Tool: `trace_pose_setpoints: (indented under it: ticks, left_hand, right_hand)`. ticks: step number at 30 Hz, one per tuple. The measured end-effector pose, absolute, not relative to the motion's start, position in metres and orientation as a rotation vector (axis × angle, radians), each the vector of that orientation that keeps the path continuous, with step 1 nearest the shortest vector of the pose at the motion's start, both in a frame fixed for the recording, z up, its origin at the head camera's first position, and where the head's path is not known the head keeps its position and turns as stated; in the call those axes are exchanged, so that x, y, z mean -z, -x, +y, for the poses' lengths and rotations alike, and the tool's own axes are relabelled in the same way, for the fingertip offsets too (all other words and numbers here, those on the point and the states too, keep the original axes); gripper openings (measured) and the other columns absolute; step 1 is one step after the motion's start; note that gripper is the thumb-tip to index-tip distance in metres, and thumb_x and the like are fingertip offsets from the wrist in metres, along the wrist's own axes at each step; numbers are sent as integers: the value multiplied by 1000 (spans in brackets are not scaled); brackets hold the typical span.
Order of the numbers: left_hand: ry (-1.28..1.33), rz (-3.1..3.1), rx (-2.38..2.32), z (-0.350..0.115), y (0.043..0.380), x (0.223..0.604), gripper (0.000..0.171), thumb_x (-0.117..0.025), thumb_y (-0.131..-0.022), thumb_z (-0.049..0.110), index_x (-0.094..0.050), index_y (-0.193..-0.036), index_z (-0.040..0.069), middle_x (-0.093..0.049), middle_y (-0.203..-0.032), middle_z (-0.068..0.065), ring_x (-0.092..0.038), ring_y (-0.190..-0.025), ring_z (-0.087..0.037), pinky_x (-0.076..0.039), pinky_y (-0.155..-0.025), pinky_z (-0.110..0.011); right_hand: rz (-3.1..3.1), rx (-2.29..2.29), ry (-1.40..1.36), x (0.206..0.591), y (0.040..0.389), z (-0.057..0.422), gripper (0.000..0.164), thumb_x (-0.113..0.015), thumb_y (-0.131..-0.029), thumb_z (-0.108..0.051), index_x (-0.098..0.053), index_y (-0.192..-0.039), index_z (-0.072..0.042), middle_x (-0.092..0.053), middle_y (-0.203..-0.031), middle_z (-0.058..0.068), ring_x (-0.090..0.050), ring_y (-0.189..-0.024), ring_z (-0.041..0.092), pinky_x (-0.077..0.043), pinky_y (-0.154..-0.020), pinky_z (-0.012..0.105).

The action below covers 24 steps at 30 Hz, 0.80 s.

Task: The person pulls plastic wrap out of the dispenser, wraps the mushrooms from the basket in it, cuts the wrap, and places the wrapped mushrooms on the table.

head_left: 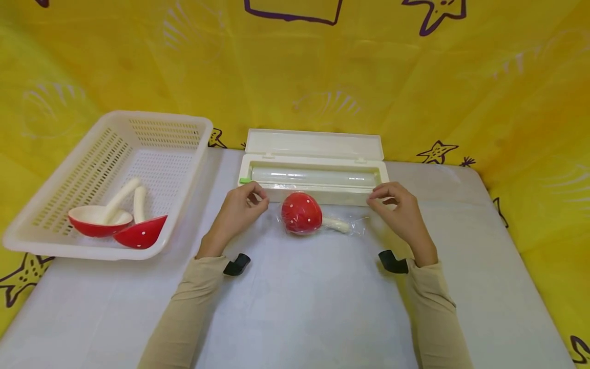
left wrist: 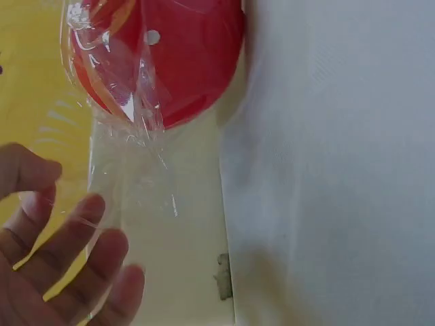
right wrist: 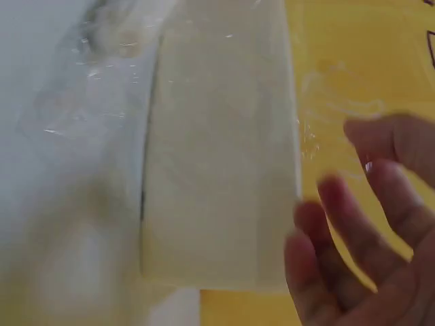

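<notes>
Both hands are at the front corners of a white cling film box [head_left: 318,197], whose lid [head_left: 313,143] stands raised behind it. Inside lies a roll of cling film [head_left: 313,176]. At the left corner my left hand [head_left: 234,211] pinches thin clear film between thumb and index finger, other fingers loosely bent. My right hand [head_left: 402,215] pinches at the right corner; a small glint of film [right wrist: 369,166] shows between its thumb and finger. Between the hands, close before the box, lies a red ladle [head_left: 301,212] with white dots and white handle, wrapped in crinkled clear film [head_left: 357,225].
At the left stands a white perforated plastic basket [head_left: 184,205]. Two more red ladles [head_left: 99,228] with white handles lie in it. A green tab [head_left: 245,181] sits at the box's left end. Yellow patterned cloth [head_left: 295,66] hangs behind the white-covered table [head_left: 304,307].
</notes>
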<state>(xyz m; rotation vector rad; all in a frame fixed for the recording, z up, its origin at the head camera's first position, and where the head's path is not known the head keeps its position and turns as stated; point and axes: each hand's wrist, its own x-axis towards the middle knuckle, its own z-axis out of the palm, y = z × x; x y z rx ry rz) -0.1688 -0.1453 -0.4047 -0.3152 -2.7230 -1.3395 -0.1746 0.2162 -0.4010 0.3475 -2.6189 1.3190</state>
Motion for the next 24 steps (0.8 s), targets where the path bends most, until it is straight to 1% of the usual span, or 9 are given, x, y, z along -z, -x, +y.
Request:
trace_pose_setpoints:
  ticks: [2, 4, 6, 8, 11, 14, 16, 20, 24]
  left_hand:
    - [384, -2705, 1462, -144, 169, 404, 6, -63, -91, 9, -60, -92, 3, -72, -103, -14, -65, -92, -25, -52, -75, -29]
    - [444, -2680, 1592, -144, 170, 404, 8, -60, -93, 4, -56, -98, 0, -72, -111, -18, -66, -100, -28, -52, -80, -29]
    - [464, -2660, 1715, -143, 170, 406, 15, -60, -94, 3, -52, -106, -2, -71, -115, -21, -65, -104, -31, -51, -83, -28]
    - [447, -2661, 1806, -140, 170, 407, 29, -62, -95, 6, -47, -119, -1, -70, -115, -21, -64, -105, -32, -48, -85, -28]
    - [382, -2695, 1859, -133, 169, 408, 58, -72, -90, 15, -39, -136, 4, -69, -113, -17, -61, -103, -27, -48, -85, -30]
    - [329, -2731, 1826, -123, 169, 411, 77, -80, -83, 22, -36, -144, 9, -65, -107, -12, -57, -98, -22, -48, -83, -31]
    - [304, -2730, 1799, -117, 168, 414, 78, -82, -82, 23, -38, -144, 9, -63, -102, -11, -56, -94, -21, -48, -80, -30]
    - [273, -2690, 1771, -108, 167, 419, 68, -82, -82, 20, -44, -137, 5, -59, -94, -11, -53, -84, -20, -47, -73, -26]
    - [274, -2685, 1750, -107, 165, 419, 60, -82, -82, 18, -51, -131, 5, -57, -89, -10, -52, -79, -19, -46, -68, -23]
  right_hand:
    - [-2672, -1394, -453, 397, 172, 217, 9, -71, -90, -7, -69, -95, 0, -67, -105, 14, -59, -91, 3, -49, -80, 14]
    - [-2734, -1457, -542, 394, 170, 218, 8, -69, -92, -8, -68, -97, -2, -68, -101, 12, -62, -87, 2, -50, -81, 13]
    - [-2791, -1507, -611, 392, 168, 218, 7, -67, -94, -10, -68, -98, -4, -69, -101, 12, -63, -88, 3, -51, -83, 15]
    - [-2823, -1550, -656, 391, 168, 217, 8, -66, -95, -10, -67, -99, -3, -70, -102, 14, -65, -90, 6, -52, -86, 17]
    - [-2824, -1585, -684, 390, 168, 215, 9, -66, -94, -8, -65, -100, -1, -69, -104, 18, -66, -91, 7, -53, -86, 16]
    - [-2796, -1608, -690, 390, 168, 212, 11, -66, -93, -4, -62, -102, 1, -69, -103, 19, -67, -90, 9, -53, -84, 15]
    - [-2776, -1625, -688, 389, 167, 210, 14, -66, -93, -4, -61, -104, 3, -68, -101, 18, -66, -89, 10, -53, -84, 16]
    - [-2754, -1653, -676, 388, 164, 206, 24, -66, -93, -4, -58, -112, 8, -67, -100, 16, -65, -90, 9, -53, -84, 17]
    - [-2740, -1635, -657, 387, 162, 202, 31, -69, -91, -5, -58, -118, 7, -66, -96, 13, -63, -87, 9, -53, -83, 17]
